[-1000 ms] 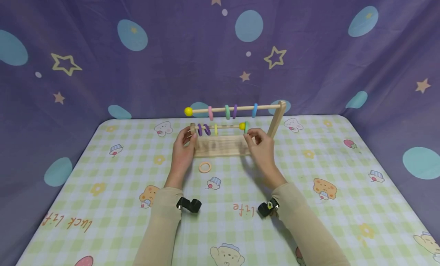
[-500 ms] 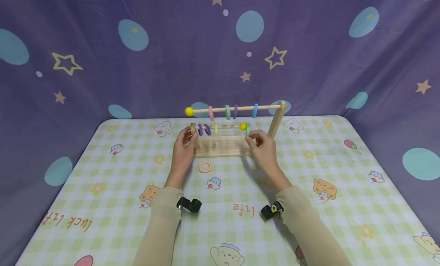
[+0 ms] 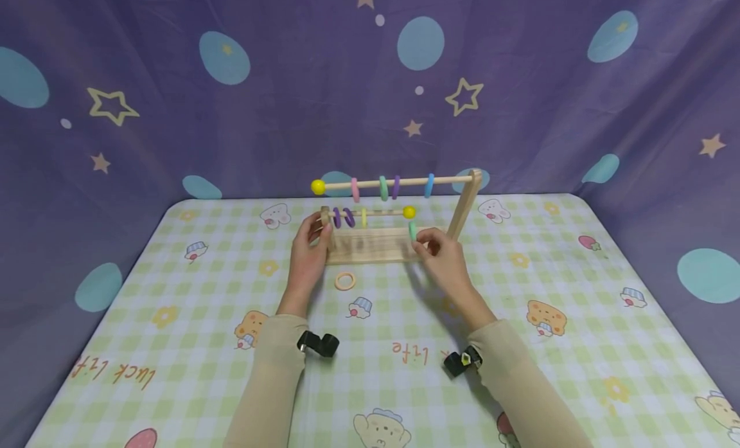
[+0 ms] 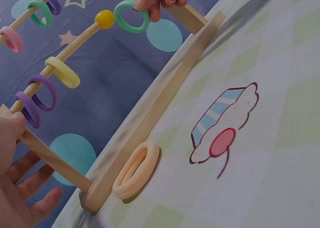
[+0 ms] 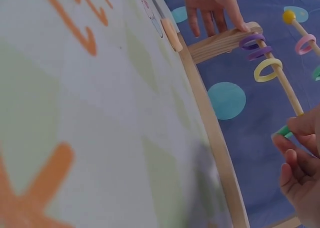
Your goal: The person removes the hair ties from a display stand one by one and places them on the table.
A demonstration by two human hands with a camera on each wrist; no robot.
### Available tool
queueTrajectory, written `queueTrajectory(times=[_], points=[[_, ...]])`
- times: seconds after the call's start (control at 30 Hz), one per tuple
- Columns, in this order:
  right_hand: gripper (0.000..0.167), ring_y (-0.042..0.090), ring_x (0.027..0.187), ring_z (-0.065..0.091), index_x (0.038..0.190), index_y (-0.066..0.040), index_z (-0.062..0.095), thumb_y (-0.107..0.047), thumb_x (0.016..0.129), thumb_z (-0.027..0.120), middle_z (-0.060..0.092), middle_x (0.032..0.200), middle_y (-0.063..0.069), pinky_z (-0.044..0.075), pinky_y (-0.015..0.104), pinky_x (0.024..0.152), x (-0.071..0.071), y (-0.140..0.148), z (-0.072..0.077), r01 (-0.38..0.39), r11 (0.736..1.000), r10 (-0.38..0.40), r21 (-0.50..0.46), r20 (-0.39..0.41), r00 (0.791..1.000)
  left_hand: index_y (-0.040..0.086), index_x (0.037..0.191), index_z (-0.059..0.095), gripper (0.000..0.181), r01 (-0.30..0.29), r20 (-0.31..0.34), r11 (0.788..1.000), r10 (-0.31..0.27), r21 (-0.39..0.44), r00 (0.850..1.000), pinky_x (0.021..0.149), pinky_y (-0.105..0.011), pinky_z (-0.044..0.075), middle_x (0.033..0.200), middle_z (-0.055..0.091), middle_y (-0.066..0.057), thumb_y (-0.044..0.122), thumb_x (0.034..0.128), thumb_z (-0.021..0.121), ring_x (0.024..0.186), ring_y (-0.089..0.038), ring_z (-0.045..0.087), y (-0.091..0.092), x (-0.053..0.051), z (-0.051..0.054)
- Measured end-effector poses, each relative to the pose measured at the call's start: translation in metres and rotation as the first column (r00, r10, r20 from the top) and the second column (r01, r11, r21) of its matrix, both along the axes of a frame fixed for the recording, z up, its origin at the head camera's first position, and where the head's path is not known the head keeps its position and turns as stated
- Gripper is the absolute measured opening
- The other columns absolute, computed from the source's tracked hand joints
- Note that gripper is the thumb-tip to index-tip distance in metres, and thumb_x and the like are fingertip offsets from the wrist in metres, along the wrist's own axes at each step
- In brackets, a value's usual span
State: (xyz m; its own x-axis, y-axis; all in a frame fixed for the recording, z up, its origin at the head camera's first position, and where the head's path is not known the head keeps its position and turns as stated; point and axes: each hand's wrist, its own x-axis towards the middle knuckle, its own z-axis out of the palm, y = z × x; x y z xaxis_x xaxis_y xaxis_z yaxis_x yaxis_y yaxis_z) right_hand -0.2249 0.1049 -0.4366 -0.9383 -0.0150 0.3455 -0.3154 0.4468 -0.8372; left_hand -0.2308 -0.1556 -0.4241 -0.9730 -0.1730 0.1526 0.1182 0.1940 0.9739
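My left hand (image 3: 308, 250) holds the short left post of a wooden stand (image 3: 376, 245), its thumb at the post's upper end in the left wrist view. From that post runs a lower rod bearing two purple rings (image 4: 42, 92) and a yellow ring (image 4: 62, 72), tipped by a yellow ball (image 3: 409, 212). Just below and right of the ball, my right hand (image 3: 445, 258) pinches a green ring (image 3: 412, 231) between thumb and fingertips. The ring is off the rod, apart from the ball, in the left wrist view.
The upper rod (image 3: 341, 186) carries pink, green, purple and blue rings and joins a tall right post (image 3: 465, 204). A pale orange ring (image 3: 345, 281) lies on the checked tablecloth in front of the stand. A purple patterned curtain (image 3: 289, 114) hangs behind.
The green ring in my right hand moved slightly right, clear of the yellow ball, then down and a little left. My left hand and the stand have stayed put.
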Motion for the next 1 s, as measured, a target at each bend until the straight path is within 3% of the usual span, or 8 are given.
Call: queueTrajectory(times=[0.2, 0.53, 1.0], points=[[0.008, 0.019, 0.065, 0.049, 0.097, -0.002, 0.071, -0.007, 0.092, 0.071, 0.067, 0.088, 0.01, 0.04, 0.024, 0.056, 0.001, 0.001, 0.004, -0.055, 0.998, 0.054, 0.028, 0.039, 0.998, 0.0, 0.145, 0.045, 0.045, 0.006, 0.004, 1.0, -0.006, 0.009, 1.0, 0.105, -0.045, 0.042, 0.139, 0.051, -0.025, 0.014, 0.1033, 0.053, 0.127, -0.037, 0.049, 0.001, 0.002, 0.005], [0.008, 0.019, 0.075, 0.056, 0.098, -0.004, 0.069, -0.01, 0.093, 0.069, 0.068, 0.09, 0.007, 0.047, 0.029, 0.065, 0.001, -0.001, 0.005, -0.147, 0.986, 0.135, 0.082, 0.143, 0.98, 0.006, 0.143, 0.048, 0.044, -0.012, -0.027, 1.0, 0.011, -0.018, 1.0, 0.102, -0.041, 0.046, 0.135, 0.055, -0.018, 0.021, 0.103, 0.055, 0.123, -0.03, 0.053, -0.001, -0.002, -0.004], [0.008, 0.018, 0.081, 0.06, 0.101, -0.008, 0.069, -0.012, 0.094, 0.068, 0.069, 0.09, 0.0, 0.05, 0.033, 0.07, 0.006, -0.008, 0.006, -0.279, 0.937, 0.244, 0.213, 0.175, 0.954, 0.006, 0.145, 0.047, 0.046, -0.009, -0.016, 1.0, 0.008, -0.016, 1.0, 0.102, -0.041, 0.045, 0.137, 0.054, -0.019, 0.023, 0.1031, 0.055, 0.125, -0.031, 0.051, -0.001, -0.001, -0.004]])
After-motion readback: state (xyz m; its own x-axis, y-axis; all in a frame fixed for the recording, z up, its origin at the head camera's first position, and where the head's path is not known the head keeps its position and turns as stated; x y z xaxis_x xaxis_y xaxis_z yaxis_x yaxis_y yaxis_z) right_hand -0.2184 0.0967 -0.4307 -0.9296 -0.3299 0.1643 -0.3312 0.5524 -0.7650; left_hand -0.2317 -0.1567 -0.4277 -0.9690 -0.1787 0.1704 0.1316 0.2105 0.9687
